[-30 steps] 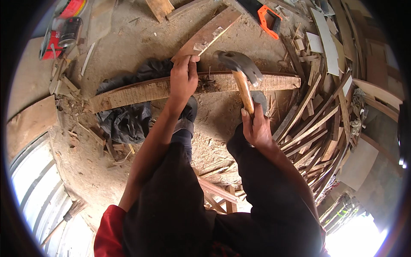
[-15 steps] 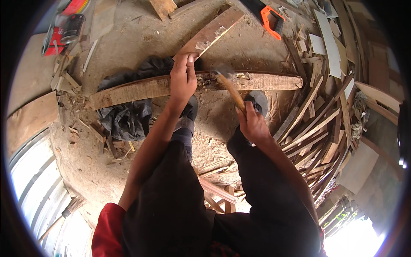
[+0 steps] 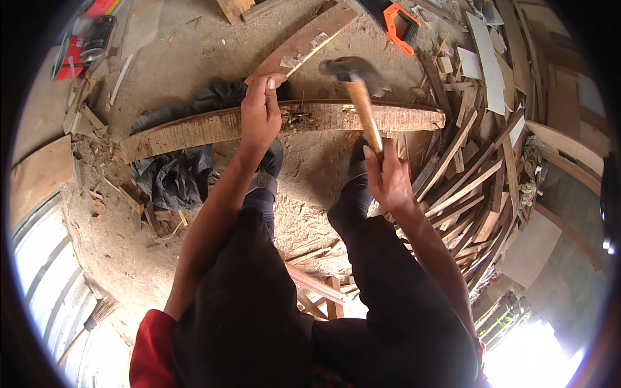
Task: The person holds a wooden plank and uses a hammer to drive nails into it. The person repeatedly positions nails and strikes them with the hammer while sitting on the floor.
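Observation:
A long, curved wooden plank [image 3: 194, 132] lies across the sandy floor in front of my feet. My left hand [image 3: 260, 115] presses down on its middle, thumb up, beside a small dark nail [image 3: 300, 115] sticking out of the wood. My right hand [image 3: 387, 173] grips the wooden handle of a hammer [image 3: 358, 97]. The dark hammer head is lifted above the plank, up and to the right of the nail.
A dark cloth [image 3: 171, 178] lies under the plank at left. A second board [image 3: 304, 40] leans beyond it. A heap of wood offcuts [image 3: 475, 174] fills the right side. An orange-handled saw [image 3: 398, 22] lies at the top, a can [image 3: 97, 39] at top left.
The hammer struck down onto the plank near the nail half a second ago and has swung back up. My left hand has stayed on the plank.

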